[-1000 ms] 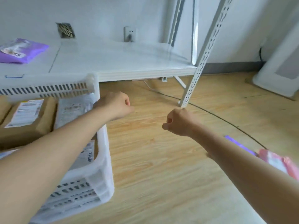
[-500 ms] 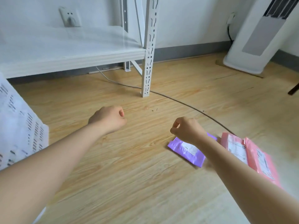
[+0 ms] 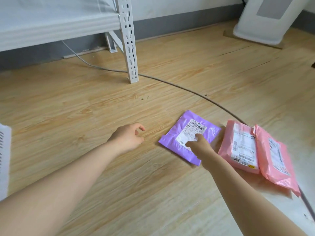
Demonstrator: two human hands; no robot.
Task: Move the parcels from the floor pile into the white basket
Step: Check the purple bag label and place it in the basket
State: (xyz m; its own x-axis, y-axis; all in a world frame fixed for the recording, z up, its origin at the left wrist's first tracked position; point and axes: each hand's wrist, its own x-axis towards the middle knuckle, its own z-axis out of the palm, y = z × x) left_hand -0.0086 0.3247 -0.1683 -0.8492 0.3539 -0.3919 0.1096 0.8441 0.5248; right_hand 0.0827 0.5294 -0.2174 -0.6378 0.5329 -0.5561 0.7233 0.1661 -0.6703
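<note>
Fingers of the right hand (image 3: 198,145) reach forward and spread over the white shipping label of a purple parcel (image 3: 189,136); the grip is loose and open, fingertips on or just above the label, which of the two is unclear. The left hand (image 3: 127,137) hovers over the wooden floor (image 3: 85,108) to the left of that parcel, fingers loosely curled around nothing.

The purple parcel lies flat on the floor. Its label carries a barcode and a line that reads roughly "750 AUS"; the smaller print is too blurred to read. Just to its right lie two pink parcels (image 3: 238,147), the far one (image 3: 276,157) overlapping the near one, each with a white label and barcodes, the text illegible. A dark cable (image 3: 187,90) curves across the floor behind them, past a white shelf upright (image 3: 129,48). A sliver of the white basket (image 3: 4,159) shows at the left edge.

Half a second ago both hands were closed fists held above the floor; the right has since opened and dropped onto the purple parcel, the left has loosened, and the view has swung right.
</note>
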